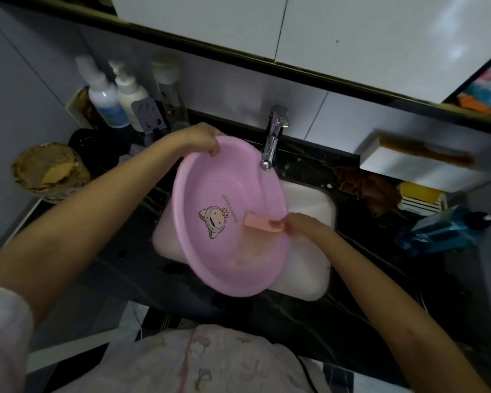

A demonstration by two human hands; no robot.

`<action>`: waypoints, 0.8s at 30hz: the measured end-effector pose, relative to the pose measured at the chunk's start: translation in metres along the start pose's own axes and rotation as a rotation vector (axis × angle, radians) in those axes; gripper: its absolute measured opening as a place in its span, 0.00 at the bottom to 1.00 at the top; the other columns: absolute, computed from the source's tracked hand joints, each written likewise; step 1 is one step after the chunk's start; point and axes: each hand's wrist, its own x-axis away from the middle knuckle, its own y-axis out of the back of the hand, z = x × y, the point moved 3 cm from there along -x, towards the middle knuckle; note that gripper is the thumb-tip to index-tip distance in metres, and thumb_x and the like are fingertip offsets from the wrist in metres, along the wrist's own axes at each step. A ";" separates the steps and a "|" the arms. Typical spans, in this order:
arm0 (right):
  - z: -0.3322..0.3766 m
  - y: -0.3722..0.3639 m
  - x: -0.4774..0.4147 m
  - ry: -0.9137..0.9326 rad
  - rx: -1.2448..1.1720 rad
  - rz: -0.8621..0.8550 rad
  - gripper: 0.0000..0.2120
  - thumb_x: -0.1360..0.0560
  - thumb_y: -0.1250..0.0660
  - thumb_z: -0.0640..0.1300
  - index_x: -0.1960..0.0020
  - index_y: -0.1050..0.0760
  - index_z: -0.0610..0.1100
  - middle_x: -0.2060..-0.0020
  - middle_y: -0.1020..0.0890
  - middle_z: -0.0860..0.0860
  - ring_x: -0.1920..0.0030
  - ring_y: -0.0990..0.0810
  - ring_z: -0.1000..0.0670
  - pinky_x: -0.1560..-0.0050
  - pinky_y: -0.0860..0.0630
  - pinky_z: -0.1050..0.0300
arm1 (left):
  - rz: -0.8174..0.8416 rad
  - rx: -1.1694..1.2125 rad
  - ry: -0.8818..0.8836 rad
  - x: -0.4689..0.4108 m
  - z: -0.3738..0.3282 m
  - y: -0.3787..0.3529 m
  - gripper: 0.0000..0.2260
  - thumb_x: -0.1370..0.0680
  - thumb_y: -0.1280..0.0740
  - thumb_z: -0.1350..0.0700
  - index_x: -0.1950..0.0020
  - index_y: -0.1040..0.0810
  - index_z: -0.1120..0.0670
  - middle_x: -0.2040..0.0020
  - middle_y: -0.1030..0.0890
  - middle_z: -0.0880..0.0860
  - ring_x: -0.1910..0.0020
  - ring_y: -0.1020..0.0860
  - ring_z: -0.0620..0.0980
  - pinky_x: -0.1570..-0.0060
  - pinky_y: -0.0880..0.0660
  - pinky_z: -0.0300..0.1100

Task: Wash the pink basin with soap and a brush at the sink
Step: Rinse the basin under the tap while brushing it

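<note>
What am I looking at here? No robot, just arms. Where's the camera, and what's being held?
There is no machine here. A person works with bare hands, and the single picture comes from a wide-angle camera worn on their head, looking down at the hands. The left hand grips the far rim of the pink basin, holding it tilted over the white sink below the tap. The right hand pinches a pink soap bar inside the basin. On the black counter, bottles stand at the back left and a blue bottle lies at the right.
</note>
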 end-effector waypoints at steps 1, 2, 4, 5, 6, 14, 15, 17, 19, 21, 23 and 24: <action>-0.002 -0.001 0.000 0.009 -0.024 -0.009 0.32 0.30 0.35 0.67 0.39 0.24 0.44 0.45 0.19 0.46 0.49 0.21 0.44 0.39 0.28 0.49 | -0.031 -0.009 0.012 0.003 0.003 0.001 0.20 0.30 0.36 0.66 0.39 0.22 0.56 0.47 0.19 0.56 0.53 0.22 0.54 0.55 0.25 0.41; -0.003 -0.001 0.000 0.005 -0.031 -0.017 0.31 0.30 0.35 0.67 0.39 0.23 0.44 0.47 0.19 0.46 0.50 0.21 0.45 0.41 0.27 0.51 | -0.088 -0.037 0.026 0.011 0.007 0.002 0.19 0.29 0.34 0.63 0.39 0.22 0.57 0.45 0.20 0.57 0.52 0.22 0.55 0.53 0.26 0.42; -0.002 0.001 0.002 0.010 -0.063 -0.018 0.28 0.28 0.34 0.64 0.41 0.22 0.43 0.50 0.19 0.47 0.55 0.21 0.48 0.51 0.26 0.56 | -0.207 -0.083 0.071 0.038 0.020 -0.003 0.22 0.29 0.30 0.59 0.35 0.28 0.58 0.44 0.22 0.57 0.48 0.23 0.57 0.51 0.27 0.44; -0.002 0.002 0.001 0.018 -0.093 -0.006 0.27 0.28 0.34 0.63 0.41 0.22 0.42 0.50 0.19 0.47 0.57 0.21 0.49 0.55 0.27 0.58 | -0.243 -0.092 0.096 0.057 0.027 -0.011 0.26 0.29 0.29 0.58 0.33 0.32 0.58 0.45 0.24 0.56 0.48 0.24 0.57 0.52 0.28 0.45; -0.001 0.004 0.003 0.024 -0.102 0.008 0.27 0.28 0.33 0.62 0.41 0.22 0.42 0.48 0.19 0.47 0.56 0.21 0.49 0.56 0.28 0.58 | -0.264 -0.099 0.110 0.078 0.032 -0.021 0.29 0.30 0.29 0.59 0.32 0.36 0.57 0.47 0.26 0.56 0.49 0.25 0.58 0.53 0.28 0.46; 0.047 0.050 0.025 0.199 0.259 -0.242 0.25 0.21 0.44 0.61 0.38 0.24 0.43 0.41 0.22 0.44 0.42 0.24 0.44 0.43 0.31 0.56 | -0.354 -0.074 -0.048 0.095 0.019 -0.017 0.31 0.30 0.37 0.70 0.29 0.35 0.53 0.44 0.23 0.60 0.48 0.23 0.57 0.53 0.29 0.42; 0.056 0.054 0.026 0.251 0.266 -0.277 0.24 0.20 0.45 0.60 0.39 0.24 0.43 0.42 0.21 0.44 0.43 0.23 0.44 0.45 0.31 0.57 | -0.331 -0.105 -0.063 0.087 0.011 -0.010 0.29 0.30 0.37 0.70 0.30 0.34 0.55 0.42 0.23 0.60 0.46 0.23 0.57 0.52 0.30 0.41; 0.069 0.060 0.028 0.325 0.255 -0.345 0.24 0.19 0.47 0.59 0.38 0.26 0.42 0.43 0.21 0.43 0.43 0.23 0.43 0.44 0.29 0.54 | -0.269 -0.181 -0.087 0.071 -0.007 0.000 0.26 0.30 0.38 0.69 0.32 0.30 0.56 0.43 0.22 0.59 0.47 0.23 0.57 0.54 0.30 0.40; 0.074 0.064 0.026 0.357 0.255 -0.447 0.22 0.19 0.47 0.55 0.34 0.29 0.42 0.42 0.23 0.42 0.42 0.24 0.41 0.43 0.27 0.50 | -0.199 -0.267 -0.107 0.057 -0.024 0.007 0.23 0.30 0.38 0.68 0.36 0.27 0.56 0.48 0.21 0.57 0.51 0.22 0.56 0.59 0.29 0.41; 0.073 0.064 0.022 0.382 0.350 -0.561 0.20 0.19 0.44 0.49 0.29 0.33 0.46 0.39 0.26 0.41 0.42 0.25 0.40 0.48 0.25 0.50 | -0.143 -0.355 -0.104 0.045 -0.037 0.014 0.23 0.30 0.38 0.66 0.36 0.27 0.55 0.48 0.21 0.57 0.53 0.22 0.57 0.58 0.24 0.45; 0.063 0.056 0.019 0.393 0.496 -0.568 0.21 0.20 0.44 0.45 0.27 0.36 0.51 0.40 0.27 0.43 0.43 0.25 0.41 0.54 0.27 0.52 | -0.115 -0.438 -0.096 0.037 -0.047 0.019 0.23 0.31 0.39 0.66 0.35 0.27 0.55 0.47 0.21 0.58 0.54 0.22 0.58 0.57 0.23 0.47; 0.056 0.048 0.018 0.390 0.539 -0.513 0.21 0.19 0.45 0.43 0.27 0.37 0.53 0.42 0.27 0.44 0.44 0.24 0.41 0.55 0.28 0.52 | -0.105 -0.464 -0.091 0.034 -0.050 0.021 0.24 0.31 0.39 0.66 0.35 0.27 0.54 0.47 0.21 0.58 0.55 0.22 0.58 0.58 0.23 0.47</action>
